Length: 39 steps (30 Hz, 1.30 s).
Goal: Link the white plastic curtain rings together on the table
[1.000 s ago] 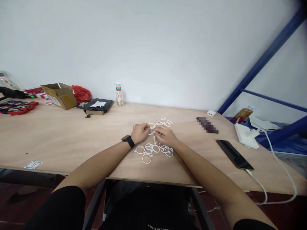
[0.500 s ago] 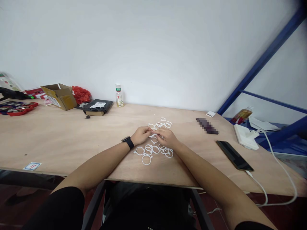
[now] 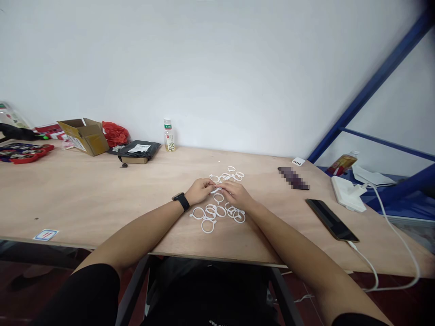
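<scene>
Several white plastic rings [image 3: 217, 212] lie on the plywood table [image 3: 102, 199] just in front of me, and a second cluster of rings [image 3: 231, 174] lies farther back. My left hand [image 3: 200, 190], with a black watch on its wrist, and my right hand [image 3: 237, 194] meet above the near rings. Both hands have their fingers pinched on one white ring [image 3: 216, 189] between them. Another ring hangs or lies just below that pinch.
A black phone [image 3: 331, 220] on a white cable lies at the right, beside a white power strip [image 3: 348, 194]. At the back left stand a small bottle [image 3: 169, 134], a black parcel [image 3: 138, 151], a cardboard box [image 3: 84, 135] and a red bag [image 3: 115, 132]. A blue metal frame [image 3: 374, 86] rises at the right.
Both hands have drawn slightly together and a little toward me over the rings. The view has shifted a touch; the rest stays put.
</scene>
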Each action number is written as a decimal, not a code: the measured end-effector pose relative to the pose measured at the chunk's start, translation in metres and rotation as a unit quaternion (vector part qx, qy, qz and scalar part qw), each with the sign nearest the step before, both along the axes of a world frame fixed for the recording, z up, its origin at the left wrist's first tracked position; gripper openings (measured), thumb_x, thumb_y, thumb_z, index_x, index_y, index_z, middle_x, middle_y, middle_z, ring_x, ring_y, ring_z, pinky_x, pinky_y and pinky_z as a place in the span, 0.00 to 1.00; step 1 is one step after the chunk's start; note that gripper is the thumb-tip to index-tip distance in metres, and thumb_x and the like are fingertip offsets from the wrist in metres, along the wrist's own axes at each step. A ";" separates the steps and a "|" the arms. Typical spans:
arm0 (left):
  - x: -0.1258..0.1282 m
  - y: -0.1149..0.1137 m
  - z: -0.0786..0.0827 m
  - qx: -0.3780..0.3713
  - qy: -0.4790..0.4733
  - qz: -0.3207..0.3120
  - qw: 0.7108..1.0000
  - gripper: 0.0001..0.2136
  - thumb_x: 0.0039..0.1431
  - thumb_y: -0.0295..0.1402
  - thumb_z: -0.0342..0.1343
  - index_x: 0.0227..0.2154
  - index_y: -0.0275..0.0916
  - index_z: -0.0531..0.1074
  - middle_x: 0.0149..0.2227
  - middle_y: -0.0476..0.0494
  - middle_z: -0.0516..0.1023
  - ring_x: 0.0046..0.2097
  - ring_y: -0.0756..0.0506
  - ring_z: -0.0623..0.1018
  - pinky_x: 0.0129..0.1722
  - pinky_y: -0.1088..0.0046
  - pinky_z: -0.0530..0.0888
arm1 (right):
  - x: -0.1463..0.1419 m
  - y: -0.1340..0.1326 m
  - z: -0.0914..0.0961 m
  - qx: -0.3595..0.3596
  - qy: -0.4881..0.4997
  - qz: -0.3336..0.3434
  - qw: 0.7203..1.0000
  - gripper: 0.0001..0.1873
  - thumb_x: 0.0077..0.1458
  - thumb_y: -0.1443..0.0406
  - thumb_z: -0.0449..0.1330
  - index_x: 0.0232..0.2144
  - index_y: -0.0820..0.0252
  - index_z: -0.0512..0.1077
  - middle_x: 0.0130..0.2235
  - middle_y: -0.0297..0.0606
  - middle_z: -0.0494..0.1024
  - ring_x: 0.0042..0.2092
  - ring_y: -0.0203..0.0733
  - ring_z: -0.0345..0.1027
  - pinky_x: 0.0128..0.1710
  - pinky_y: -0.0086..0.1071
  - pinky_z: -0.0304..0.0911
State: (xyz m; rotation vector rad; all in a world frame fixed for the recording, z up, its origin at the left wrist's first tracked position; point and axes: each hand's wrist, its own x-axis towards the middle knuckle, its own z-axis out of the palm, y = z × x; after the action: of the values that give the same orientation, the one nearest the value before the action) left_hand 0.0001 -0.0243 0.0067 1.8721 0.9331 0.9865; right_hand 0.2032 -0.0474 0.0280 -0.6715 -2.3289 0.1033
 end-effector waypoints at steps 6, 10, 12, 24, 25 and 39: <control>0.000 -0.001 -0.001 -0.005 0.025 -0.018 1.000 0.13 0.58 0.39 0.51 0.33 0.33 0.75 0.24 0.49 0.72 0.26 0.51 0.68 0.27 0.77 0.64 | 0.000 0.000 -0.002 -0.016 -0.003 -0.015 1.000 0.14 0.62 0.69 0.50 0.46 0.55 0.71 0.42 0.40 0.78 0.43 0.42 0.72 0.43 0.36 0.68; 0.001 -0.002 0.000 0.004 0.019 -0.027 0.999 0.13 0.59 0.38 0.51 0.33 0.33 0.75 0.27 0.48 0.74 0.29 0.51 0.70 0.29 0.76 0.67 | 0.001 0.001 -0.003 -0.007 0.004 -0.020 1.000 0.14 0.60 0.70 0.51 0.43 0.55 0.73 0.37 0.39 0.79 0.39 0.41 0.73 0.39 0.35 0.68; 0.002 -0.003 0.000 0.003 0.009 -0.032 0.999 0.13 0.60 0.38 0.51 0.34 0.33 0.75 0.28 0.47 0.75 0.30 0.50 0.72 0.31 0.76 0.68 | 0.002 0.003 -0.004 -0.002 0.010 -0.028 1.000 0.13 0.59 0.70 0.51 0.40 0.55 0.74 0.34 0.37 0.79 0.36 0.40 0.73 0.38 0.33 0.68; -0.003 0.001 0.001 0.176 0.169 -0.007 0.970 0.13 0.53 0.28 0.54 0.41 0.41 0.77 0.46 0.41 0.76 0.50 0.42 0.73 0.57 0.61 0.65 | 0.021 0.027 -0.014 -0.065 0.036 -0.227 0.971 0.21 0.57 0.66 0.56 0.54 0.52 0.71 0.39 0.35 0.81 0.35 0.40 0.73 0.37 0.34 0.68; -0.003 0.000 0.000 0.179 0.204 -0.015 0.962 0.13 0.52 0.28 0.55 0.40 0.43 0.78 0.48 0.42 0.75 0.52 0.41 0.72 0.58 0.59 0.63 | 0.023 0.029 -0.014 -0.079 0.026 -0.238 0.968 0.20 0.57 0.66 0.56 0.52 0.52 0.72 0.36 0.34 0.81 0.33 0.40 0.73 0.36 0.33 0.68; -0.002 -0.010 0.009 0.144 0.284 -0.015 0.948 0.10 0.45 0.33 0.64 0.34 0.44 0.78 0.54 0.45 0.72 0.57 0.36 0.68 0.60 0.53 0.55 | 0.012 0.018 -0.012 -0.081 0.021 -0.093 0.992 0.19 0.50 0.75 0.54 0.40 0.54 0.78 0.38 0.36 0.81 0.37 0.40 0.74 0.39 0.34 0.68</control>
State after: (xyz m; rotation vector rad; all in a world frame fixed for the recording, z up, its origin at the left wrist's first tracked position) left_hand -0.0016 -0.0339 0.0154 2.4840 1.1252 0.5853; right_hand 0.2155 -0.0292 0.0163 -0.9539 -2.2218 0.2216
